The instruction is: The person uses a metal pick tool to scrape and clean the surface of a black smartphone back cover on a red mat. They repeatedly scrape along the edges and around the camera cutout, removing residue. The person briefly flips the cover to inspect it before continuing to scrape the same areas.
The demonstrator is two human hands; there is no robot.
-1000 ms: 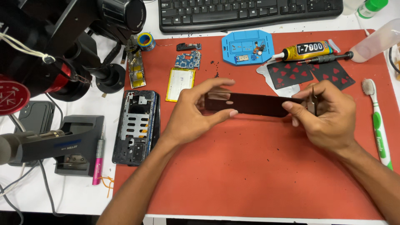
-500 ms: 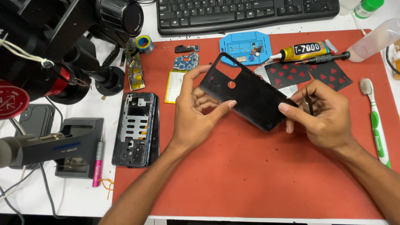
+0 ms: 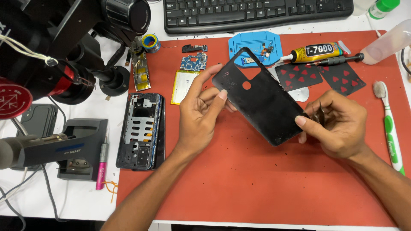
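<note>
I hold a black phone back cover (image 3: 260, 97) between both hands above the red work mat (image 3: 257, 188), its inner side facing up, with a round hole and a camera cutout. My left hand (image 3: 201, 113) grips its left edge, thumb on top. My right hand (image 3: 336, 124) pinches the lower right corner and also holds thin metal tweezers (image 3: 320, 114). An opened phone frame (image 3: 142, 130) lies at the mat's left edge.
On the mat lie a yellow battery (image 3: 183, 87), a blue circuit board (image 3: 192, 62), a blue jig (image 3: 255, 48), a glue tube (image 3: 316, 52), a screwdriver (image 3: 342, 59), two playing cards (image 3: 340, 77) and a green toothbrush (image 3: 388, 128). A microscope (image 3: 64, 47) stands left, a keyboard (image 3: 257, 13) behind.
The back cover has turned from edge-on and level to tilted diagonally, with its flat inner side now facing me. Both hands kept their grip while rotating it.
</note>
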